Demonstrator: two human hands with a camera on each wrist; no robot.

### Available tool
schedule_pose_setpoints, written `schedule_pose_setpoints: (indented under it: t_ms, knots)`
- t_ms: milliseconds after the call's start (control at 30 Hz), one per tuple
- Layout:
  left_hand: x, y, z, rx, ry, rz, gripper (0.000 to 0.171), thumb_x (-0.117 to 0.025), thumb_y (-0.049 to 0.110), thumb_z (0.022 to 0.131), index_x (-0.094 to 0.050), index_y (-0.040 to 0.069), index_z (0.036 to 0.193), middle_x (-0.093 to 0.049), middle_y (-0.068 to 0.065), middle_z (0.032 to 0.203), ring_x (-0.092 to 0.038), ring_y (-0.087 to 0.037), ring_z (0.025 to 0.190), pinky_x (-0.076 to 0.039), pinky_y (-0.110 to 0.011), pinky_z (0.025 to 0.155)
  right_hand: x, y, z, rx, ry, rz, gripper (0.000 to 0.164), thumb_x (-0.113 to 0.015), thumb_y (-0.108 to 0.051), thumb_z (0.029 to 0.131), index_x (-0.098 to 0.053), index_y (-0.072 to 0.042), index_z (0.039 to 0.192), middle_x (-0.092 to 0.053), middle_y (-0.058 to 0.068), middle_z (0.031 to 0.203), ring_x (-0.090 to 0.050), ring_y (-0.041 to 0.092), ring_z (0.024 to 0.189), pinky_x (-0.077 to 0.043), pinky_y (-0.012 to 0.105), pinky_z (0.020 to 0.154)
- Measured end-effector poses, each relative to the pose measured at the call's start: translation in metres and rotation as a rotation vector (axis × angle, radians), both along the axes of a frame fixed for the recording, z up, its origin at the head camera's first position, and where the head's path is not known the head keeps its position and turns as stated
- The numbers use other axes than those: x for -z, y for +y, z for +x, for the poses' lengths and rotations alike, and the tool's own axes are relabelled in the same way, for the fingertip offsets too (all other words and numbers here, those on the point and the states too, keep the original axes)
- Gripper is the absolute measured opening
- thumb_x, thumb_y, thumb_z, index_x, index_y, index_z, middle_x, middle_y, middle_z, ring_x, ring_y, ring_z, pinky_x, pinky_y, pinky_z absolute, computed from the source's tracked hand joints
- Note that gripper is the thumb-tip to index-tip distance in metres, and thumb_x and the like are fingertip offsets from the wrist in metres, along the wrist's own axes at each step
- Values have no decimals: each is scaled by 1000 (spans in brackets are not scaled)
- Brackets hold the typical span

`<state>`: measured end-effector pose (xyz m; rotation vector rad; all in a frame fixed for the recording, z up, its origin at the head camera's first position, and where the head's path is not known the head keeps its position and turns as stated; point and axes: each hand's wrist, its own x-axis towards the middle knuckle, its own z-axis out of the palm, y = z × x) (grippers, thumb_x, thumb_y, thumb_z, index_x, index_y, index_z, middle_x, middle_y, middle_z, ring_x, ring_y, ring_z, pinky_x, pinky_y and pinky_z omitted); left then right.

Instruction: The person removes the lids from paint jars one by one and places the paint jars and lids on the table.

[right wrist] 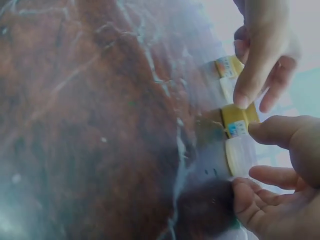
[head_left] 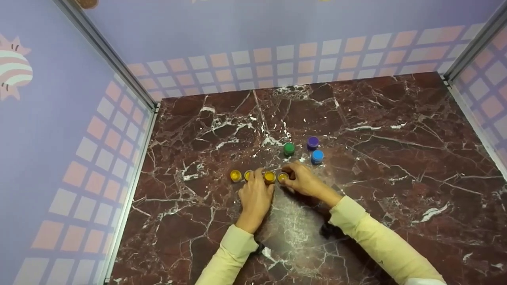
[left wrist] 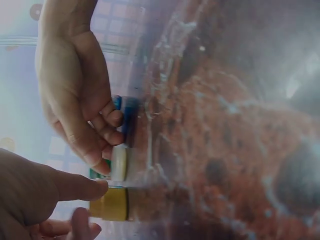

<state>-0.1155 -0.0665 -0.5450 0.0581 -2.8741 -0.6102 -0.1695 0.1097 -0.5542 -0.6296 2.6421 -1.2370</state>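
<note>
Left hand (head_left: 255,200) grasped a yellow jar (head_left: 269,177); right hand (head_left: 305,180) pinched the pale-rimmed lid (head_left: 283,177) just beside it, worktop (head_left: 174,233) beneath.

No text, brand or number can be read with certainty. In the right wrist view, the right yellow pot (right wrist: 231,116) bears a blue-and-white label (right wrist: 237,128) on its side; its print is blurred. The left yellow pot (right wrist: 236,63) bears a pale label (right wrist: 226,66) with an orange patch and dark, letter-like marks, equally illegible. In the head view, both pots appear too small for any lettering to be made out.
</note>
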Motion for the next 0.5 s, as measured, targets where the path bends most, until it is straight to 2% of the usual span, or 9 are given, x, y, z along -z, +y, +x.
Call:
schedule_pose_setpoints:
  t_ms: [133, 233, 400, 500]
  knots:
    - [-5, -2, 3, 14, 57, 0, 53, -88, 28, 84, -66, 8, 128, -69, -11, 115, -70, -38, 80, -57, -54, 69, -6, 6, 0, 5, -7, -6, 44, -77, -12, 92, -63, 9, 128, -66, 20, 106, -64, 32, 90, -58, 46, 82]
    - [-7, -3, 3, 23, 109, -11, 49, -88, 28, 84, -68, 7, 124, -69, -11, 112, -69, -36, 87, -57, -51, 76, -9, 10, -1, 21, -2, -13, 44, -76, -11, 93, -63, 8, 130, -66, 22, 108, -65, 34, 92, -59, 48, 83]
    - [-9, -5, 3, 54, 160, 17, 44, -86, 26, 86, -69, 6, 121, -69, -10, 111, -67, -29, 103, -53, -47, 83, -12, 16, -3, 44, 49, -37, 43, -77, -9, 92, -62, 8, 130, -64, 24, 107, -67, 36, 94, -59, 49, 85]
    - [-11, -5, 2, 78, 184, 36, 43, -86, 25, 86, -69, 6, 121, -69, -10, 112, -66, -28, 106, -52, -46, 84, -14, 19, -4, 53, 82, -66, 43, -76, -6, 92, -62, 10, 129, -62, 26, 110, -67, 39, 97, -58, 50, 86]
